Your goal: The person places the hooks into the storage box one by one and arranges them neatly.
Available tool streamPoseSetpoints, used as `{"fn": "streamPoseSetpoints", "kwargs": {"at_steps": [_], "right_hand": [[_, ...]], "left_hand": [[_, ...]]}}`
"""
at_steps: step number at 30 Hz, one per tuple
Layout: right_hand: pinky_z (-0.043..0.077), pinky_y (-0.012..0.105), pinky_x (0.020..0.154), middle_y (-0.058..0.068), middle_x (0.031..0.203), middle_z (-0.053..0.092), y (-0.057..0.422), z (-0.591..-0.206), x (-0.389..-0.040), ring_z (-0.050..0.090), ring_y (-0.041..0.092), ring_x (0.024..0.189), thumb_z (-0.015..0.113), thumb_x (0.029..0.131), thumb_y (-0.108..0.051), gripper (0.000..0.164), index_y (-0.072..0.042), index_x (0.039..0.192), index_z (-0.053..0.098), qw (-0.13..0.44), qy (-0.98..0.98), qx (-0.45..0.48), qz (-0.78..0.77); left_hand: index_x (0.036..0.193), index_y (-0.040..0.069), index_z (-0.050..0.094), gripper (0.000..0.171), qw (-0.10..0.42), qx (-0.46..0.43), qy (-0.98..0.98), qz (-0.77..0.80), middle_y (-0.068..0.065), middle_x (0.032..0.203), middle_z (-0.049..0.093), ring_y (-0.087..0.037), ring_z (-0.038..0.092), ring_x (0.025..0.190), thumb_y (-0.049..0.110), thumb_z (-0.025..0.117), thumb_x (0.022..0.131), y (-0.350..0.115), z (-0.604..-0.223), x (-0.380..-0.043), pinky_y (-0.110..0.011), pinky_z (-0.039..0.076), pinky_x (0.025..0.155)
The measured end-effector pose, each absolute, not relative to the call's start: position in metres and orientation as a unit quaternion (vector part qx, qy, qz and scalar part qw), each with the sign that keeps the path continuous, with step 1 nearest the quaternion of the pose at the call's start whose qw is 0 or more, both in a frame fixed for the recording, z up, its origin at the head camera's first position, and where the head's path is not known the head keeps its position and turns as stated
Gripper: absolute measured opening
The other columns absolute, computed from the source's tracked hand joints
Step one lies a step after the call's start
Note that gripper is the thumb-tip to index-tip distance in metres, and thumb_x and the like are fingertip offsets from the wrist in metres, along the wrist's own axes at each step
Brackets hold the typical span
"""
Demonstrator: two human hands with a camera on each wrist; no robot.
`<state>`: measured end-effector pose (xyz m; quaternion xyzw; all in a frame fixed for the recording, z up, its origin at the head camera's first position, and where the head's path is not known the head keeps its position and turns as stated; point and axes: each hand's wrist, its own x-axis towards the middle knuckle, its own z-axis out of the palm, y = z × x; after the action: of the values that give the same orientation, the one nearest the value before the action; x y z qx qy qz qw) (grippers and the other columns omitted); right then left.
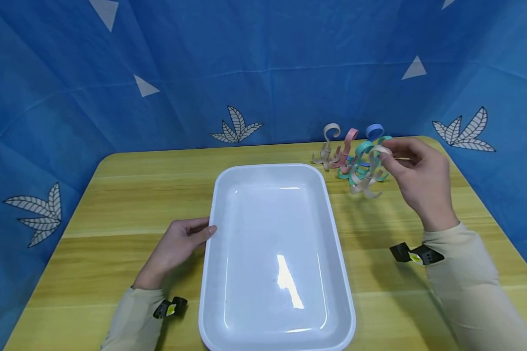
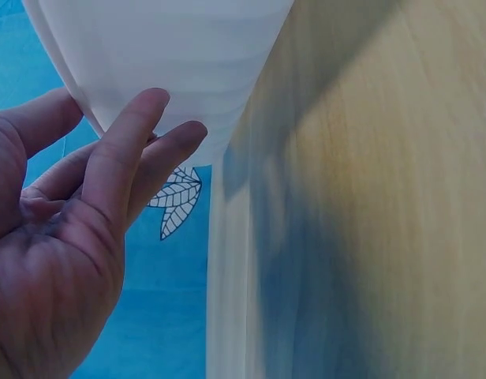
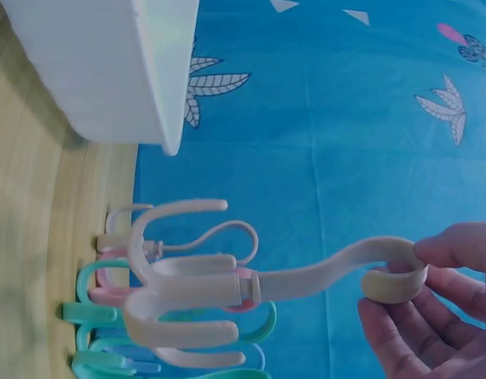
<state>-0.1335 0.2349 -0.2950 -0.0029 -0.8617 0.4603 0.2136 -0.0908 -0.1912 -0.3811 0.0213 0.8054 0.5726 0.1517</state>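
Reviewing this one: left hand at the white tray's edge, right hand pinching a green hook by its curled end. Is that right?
The colour is wrong: the right wrist view shows the right hand pinching a cream hook. The rest stands.

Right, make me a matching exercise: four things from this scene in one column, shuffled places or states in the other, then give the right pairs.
Column one
1. White rectangular plastic tray
2. Right hand
3. Pink curl-topped plastic hook
4. Left hand

Column two
A. Gripping a rim, thumb on top
B. Standing beyond the tray's far right corner in the head view, curl upward
C. At the near middle of the yellow-brown wood-grain table
D. Pinching the curled end of a beige pronged plastic hook

Pairs: 1-C, 2-D, 3-B, 4-A
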Motion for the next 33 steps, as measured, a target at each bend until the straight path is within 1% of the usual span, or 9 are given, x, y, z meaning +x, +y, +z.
{"fn": "streamPoseSetpoints", "kwargs": {"at_steps": [4, 12, 19, 25, 29, 33], "right_hand": [[0.048, 0.015, 0.074, 0.004, 0.102, 0.059, 0.233, -0.293, -0.134, 0.057, 0.008, 0.089, 0.063, 0.085, -0.023, 0.027, -0.01, 0.109, 0.064, 0.2, -0.862, 0.004, 0.466], [0.045, 0.02, 0.08, 0.004, 0.1, 0.059, 0.232, -0.283, -0.133, 0.055, 0.009, 0.091, 0.062, 0.086, -0.025, 0.027, -0.011, 0.108, 0.065, 0.199, -0.884, 0.022, 0.423], [0.045, 0.021, 0.079, 0.003, 0.1, 0.059, 0.231, -0.276, -0.131, 0.055, 0.01, 0.092, 0.062, 0.086, -0.026, 0.026, -0.013, 0.108, 0.065, 0.188, -0.895, 0.021, 0.405], [0.046, 0.02, 0.077, 0.002, 0.101, 0.058, 0.231, -0.274, -0.132, 0.053, 0.013, 0.094, 0.06, 0.086, -0.023, 0.025, -0.013, 0.109, 0.065, 0.175, -0.897, 0.023, 0.406], [0.047, 0.017, 0.073, 0.003, 0.102, 0.058, 0.227, -0.27, -0.133, 0.055, 0.013, 0.091, 0.061, 0.086, -0.022, 0.024, -0.014, 0.109, 0.064, 0.163, -0.886, 0.029, 0.432], [0.047, 0.017, 0.073, 0.003, 0.103, 0.058, 0.223, -0.266, -0.134, 0.056, 0.013, 0.092, 0.061, 0.086, -0.022, 0.024, -0.012, 0.108, 0.065, 0.16, -0.881, 0.044, 0.444]], "left_hand": [[0.119, 0.002, 0.057, 0.049, 0.154, 0.023, 0.802, 0.576, -0.011, 0.113, 0.059, -0.019, 0.058, 0.099, 0.036, 0.062, 0.084, -0.191, -0.38, -0.091, -0.029, 0.05, 0.079], [0.118, 0.002, 0.058, 0.047, 0.163, 0.018, 0.807, 0.567, -0.012, 0.11, 0.06, -0.02, 0.059, 0.097, 0.035, 0.061, 0.085, -0.191, -0.378, -0.093, -0.03, 0.051, 0.077], [0.118, 0.002, 0.057, 0.047, 0.167, 0.014, 0.805, 0.569, -0.011, 0.11, 0.06, -0.019, 0.059, 0.097, 0.035, 0.062, 0.085, -0.191, -0.378, -0.092, -0.031, 0.052, 0.076], [0.117, 0.002, 0.058, 0.045, 0.17, 0.016, 0.795, 0.582, -0.01, 0.109, 0.061, -0.018, 0.06, 0.095, 0.033, 0.063, 0.084, -0.191, -0.378, -0.093, -0.031, 0.052, 0.077], [0.117, 0.001, 0.058, 0.045, 0.171, 0.021, 0.794, 0.583, -0.01, 0.109, 0.061, -0.018, 0.059, 0.096, 0.032, 0.062, 0.085, -0.191, -0.377, -0.093, -0.031, 0.051, 0.078], [0.118, 0.002, 0.058, 0.045, 0.174, 0.018, 0.796, 0.579, -0.01, 0.11, 0.061, -0.018, 0.059, 0.097, 0.032, 0.062, 0.085, -0.191, -0.377, -0.093, -0.031, 0.051, 0.078]]}}
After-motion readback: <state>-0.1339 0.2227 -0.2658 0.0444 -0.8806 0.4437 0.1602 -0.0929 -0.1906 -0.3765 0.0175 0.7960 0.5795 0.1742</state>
